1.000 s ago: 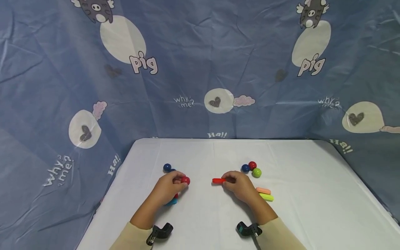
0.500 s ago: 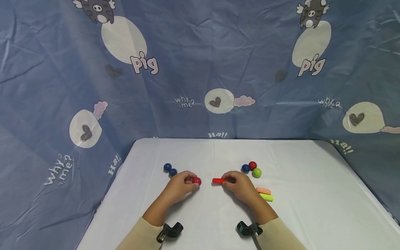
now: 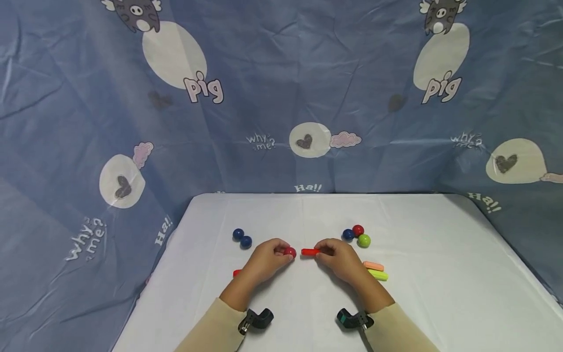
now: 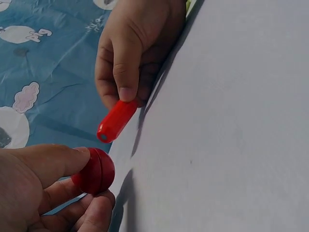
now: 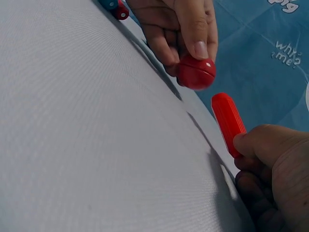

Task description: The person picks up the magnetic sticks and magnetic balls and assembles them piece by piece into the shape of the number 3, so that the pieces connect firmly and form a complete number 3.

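Your left hand (image 3: 266,260) pinches a red ball (image 3: 290,252); your right hand (image 3: 340,259) pinches a red stick (image 3: 310,252), its free end facing the ball, near but not touching. Both are about midway between the left and right edges of the bench (image 3: 440,274). The ball looks smooth, so too hard a push could squirt it from your grip and send it rolling toward an edge. A tilted stick could meet it off-centre. Your left forearm (image 3: 239,292), partly hiding another stick (image 3: 236,273), could knock that aside.
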`<state>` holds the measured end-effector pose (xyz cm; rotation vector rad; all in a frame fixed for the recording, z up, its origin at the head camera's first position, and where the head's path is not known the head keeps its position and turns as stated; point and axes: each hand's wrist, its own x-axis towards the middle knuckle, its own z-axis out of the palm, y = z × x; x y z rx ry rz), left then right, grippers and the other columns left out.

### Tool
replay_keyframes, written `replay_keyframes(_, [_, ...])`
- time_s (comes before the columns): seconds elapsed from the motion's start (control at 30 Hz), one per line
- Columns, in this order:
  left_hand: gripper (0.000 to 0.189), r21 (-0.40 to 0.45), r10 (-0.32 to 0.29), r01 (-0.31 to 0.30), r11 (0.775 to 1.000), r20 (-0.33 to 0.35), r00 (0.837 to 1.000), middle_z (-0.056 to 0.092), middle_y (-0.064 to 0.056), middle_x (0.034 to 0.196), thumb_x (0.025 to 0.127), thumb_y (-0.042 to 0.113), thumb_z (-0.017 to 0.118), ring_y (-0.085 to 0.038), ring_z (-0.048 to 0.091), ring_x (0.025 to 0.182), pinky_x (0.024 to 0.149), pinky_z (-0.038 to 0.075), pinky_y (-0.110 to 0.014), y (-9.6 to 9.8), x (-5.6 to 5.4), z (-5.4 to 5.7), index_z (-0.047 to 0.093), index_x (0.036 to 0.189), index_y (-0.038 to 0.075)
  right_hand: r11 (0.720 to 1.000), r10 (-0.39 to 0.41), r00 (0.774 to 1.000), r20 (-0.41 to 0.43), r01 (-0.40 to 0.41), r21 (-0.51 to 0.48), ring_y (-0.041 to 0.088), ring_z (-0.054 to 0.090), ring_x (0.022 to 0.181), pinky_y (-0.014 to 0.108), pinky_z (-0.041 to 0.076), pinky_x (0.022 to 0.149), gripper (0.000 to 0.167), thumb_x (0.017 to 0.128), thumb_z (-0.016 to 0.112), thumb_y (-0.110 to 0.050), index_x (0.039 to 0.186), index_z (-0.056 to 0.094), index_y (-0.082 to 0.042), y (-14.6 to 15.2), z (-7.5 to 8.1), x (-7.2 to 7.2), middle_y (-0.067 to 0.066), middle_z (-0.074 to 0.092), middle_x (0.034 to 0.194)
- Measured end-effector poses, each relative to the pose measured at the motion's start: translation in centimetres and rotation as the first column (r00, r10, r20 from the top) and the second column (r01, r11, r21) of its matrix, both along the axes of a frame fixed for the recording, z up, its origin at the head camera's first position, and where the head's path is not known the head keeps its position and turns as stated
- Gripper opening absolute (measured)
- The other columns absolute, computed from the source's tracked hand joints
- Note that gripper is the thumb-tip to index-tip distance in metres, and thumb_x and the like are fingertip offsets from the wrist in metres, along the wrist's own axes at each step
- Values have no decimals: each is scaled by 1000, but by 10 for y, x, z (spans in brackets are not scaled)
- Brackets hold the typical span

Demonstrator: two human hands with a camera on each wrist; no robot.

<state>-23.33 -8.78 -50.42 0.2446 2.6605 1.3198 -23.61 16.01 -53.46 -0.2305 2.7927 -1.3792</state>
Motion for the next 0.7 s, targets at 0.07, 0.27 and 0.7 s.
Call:
replay_keyframes(0.07, [26,6,-7,7,1000,13,1000,73,1,101,93,24,80,-14,67,94,89,58,-39,4,-1,0,73,115,11,1000,2,1000,-2,-2,-3,13,63,96,40,54,95,19,92,80,-14,104,77,-27,0,0,0,-9,72,100])
replay_keyframes(0.27, [25,21,-22,22,1000,13,1000,73,3,99,94,24,79,-13,66,91,86,56,-39,11,-2,0,73,115,13,1000,15,1000,-18,-16,-17,14,64,97,42,54,97,19,92,80,-13,104,77,-26,-1,1,-1,-9,72,100])
replay_keyframes(0.7, [28,3,-5,5,1000,-5,1000,75,1,108,94,25,79,-15,66,95,91,55,-44,10,-4,-10,75,119,16,1000,1,1000,-4,-1,6,12,63,91,38,55,92,19,90,81,-12,102,76,-25,-2,-1,-1,-8,70,96])
